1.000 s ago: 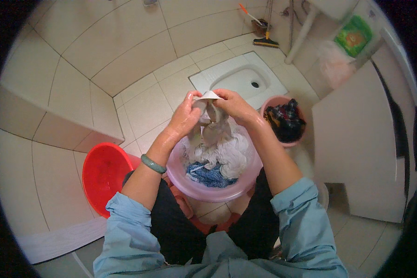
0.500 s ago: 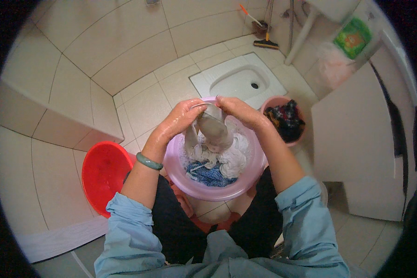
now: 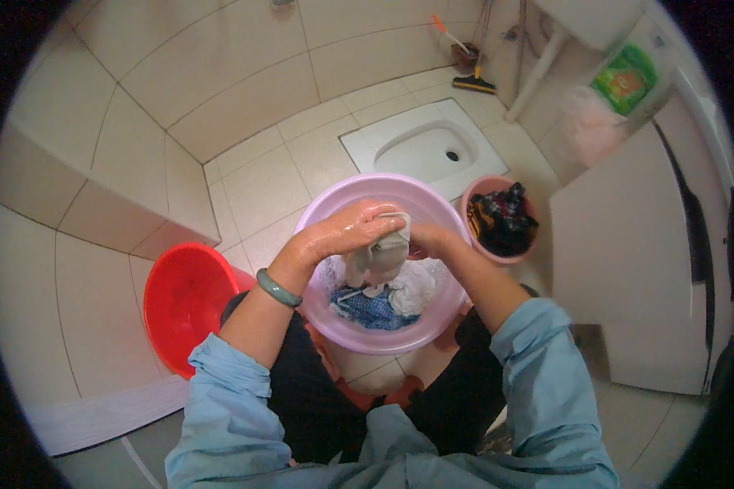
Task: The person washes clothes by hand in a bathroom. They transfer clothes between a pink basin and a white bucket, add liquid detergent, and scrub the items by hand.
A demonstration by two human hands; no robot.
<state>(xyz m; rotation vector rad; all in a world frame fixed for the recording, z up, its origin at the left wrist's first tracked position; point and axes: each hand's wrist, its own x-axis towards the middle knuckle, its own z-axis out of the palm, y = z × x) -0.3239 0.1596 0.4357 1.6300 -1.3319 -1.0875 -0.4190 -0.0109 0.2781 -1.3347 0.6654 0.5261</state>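
Observation:
Over a purple basin [image 3: 322,196], a wet greyish-white cloth item [image 3: 379,262] hangs bunched up; its exact kind does not show. My left hand [image 3: 352,231] grips its upper edge between thumb and fingers, and the skin glistens with water. On the other side my right hand [image 3: 432,243] is closed against the cloth, with its fingertips partly hidden. Below them in the basin lie a white cloth [image 3: 414,287] and a blue checked cloth [image 3: 375,310], with some suds around them.
A red bucket [image 3: 179,306] stands tilted-looking at the left. Right of the basin is a pink bucket [image 3: 520,259] of dark clothes [image 3: 504,220]. Behind sits a white squat toilet [image 3: 400,151]. A broom [image 3: 475,85] leans at the back; a white panel [image 3: 628,285] stands right.
Both hands have come down and nearer, from the basin's far rim to over its middle. The greyish cloth, spread between them before, is now bunched together.

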